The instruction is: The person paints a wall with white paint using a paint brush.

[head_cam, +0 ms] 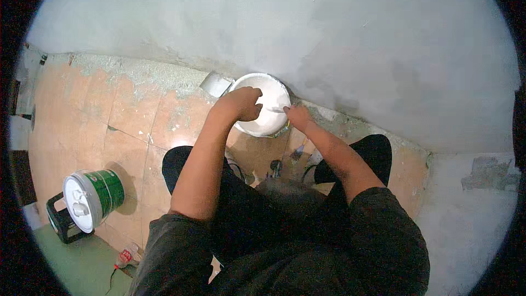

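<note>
A round white bucket point(271, 131) stands on the floor against the wall, with whitish paste point(269, 94) inside. My left hand point(244, 105) is over its left side, thumb and fingers apart around a gap, and I see nothing between them. At the right rim, my right hand point(299, 117) is closed on a small scraper point(277, 109). The scraper's pale blade points left over the paste; its handle is hidden by my fingers. Just left of the bucket is a flat rectangular metal blade point(216, 84), perhaps a wide putty knife, partly hidden near my left wrist.
A grey-white plastered wall point(254, 20) rises just behind the bucket. On the tiled floor point(127, 107) lie white flakes. To the left are a green pail with a white lid point(78, 203), a black frame-like object point(61, 222) and a plastic bottle point(126, 256). My knees flank the bucket.
</note>
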### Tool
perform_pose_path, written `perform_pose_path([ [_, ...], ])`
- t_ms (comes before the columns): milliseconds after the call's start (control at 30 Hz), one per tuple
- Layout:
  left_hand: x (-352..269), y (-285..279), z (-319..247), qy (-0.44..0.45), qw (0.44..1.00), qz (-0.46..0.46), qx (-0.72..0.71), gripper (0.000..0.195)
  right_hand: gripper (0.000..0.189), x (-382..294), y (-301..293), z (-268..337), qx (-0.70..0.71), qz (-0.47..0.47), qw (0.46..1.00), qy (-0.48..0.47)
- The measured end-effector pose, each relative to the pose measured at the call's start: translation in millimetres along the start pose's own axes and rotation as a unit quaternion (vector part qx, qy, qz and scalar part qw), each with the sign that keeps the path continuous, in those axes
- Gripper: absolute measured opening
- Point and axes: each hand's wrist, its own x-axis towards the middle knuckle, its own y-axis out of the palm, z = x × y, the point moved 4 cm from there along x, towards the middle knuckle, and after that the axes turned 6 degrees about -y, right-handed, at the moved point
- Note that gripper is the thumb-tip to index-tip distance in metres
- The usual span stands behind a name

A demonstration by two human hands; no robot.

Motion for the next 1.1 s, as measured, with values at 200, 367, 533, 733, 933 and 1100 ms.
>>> perform_pose_path([
  [200, 1, 2, 2, 0.001, 1.0, 0.003, 0.003, 0.042, 0.016, -4, 12, -9, 0.08, 0.036, 0.995, 0.048],
  [367, 2, 0, 2, 0.006, 1.0, -0.006, 0.001, 0.042, 0.018, -3, 35, -16, 0.213, -0.012, 0.97, 0.112],
  [533, 7, 1, 2, -0.014, 1.0, 0.011, -0.008, 0.044, 0.019, -15, 47, 2, 0.53, 0.055, 0.815, 0.227],
  [733, 5, 1, 5, -0.002, 0.999, 0.036, 0.024, 0.044, 0.014, -25, 9, 43, 0.83, -0.126, 0.438, 0.322],
  [933, 4, -4, -5, 0.018, 1.0, 0.0, -0.019, 0.043, 0.031, -9, -68, 10, 0.76, -0.352, 0.455, 0.302],
  [1100, 3, -9, -13, 0.037, 0.998, -0.007, -0.04, 0.044, 0.031, 10, -121, -36, 0.649, -0.505, 0.515, 0.24],
])
